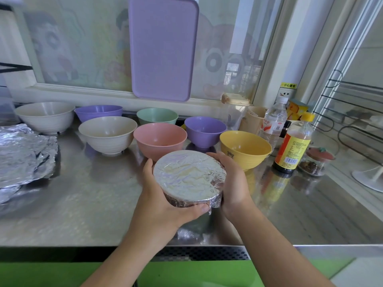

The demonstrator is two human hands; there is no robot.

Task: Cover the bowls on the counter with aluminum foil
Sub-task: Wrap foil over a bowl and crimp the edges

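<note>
— Foil first: where's the covered bowl (189, 179)?
— Held just above the steel tabletop (83, 204), near its front edge. Foil lies flat across the mouth and is crimped down round the rim.
— Which hand has it?
— Both. The left hand (159, 195) cups the left side with its thumb curled along the near edge; the right hand (232, 183) wraps the right side, fingers bent round the far rim.
— And the bare bowls?
— Seven, all open, behind it. A pink bowl (160, 139) sits just beyond, a yellow bowl (245, 148) to its right, a purple bowl (205, 131) between and behind them. Further left stand a cream bowl (107, 134), a second purple bowl (98, 112), a green bowl (157, 116) and a larger cream bowl (45, 117).
— Spare foil?
— A crumpled foil sheet (24, 154) lies at the left end. Two bottles (294, 146) stand at the right.
</note>
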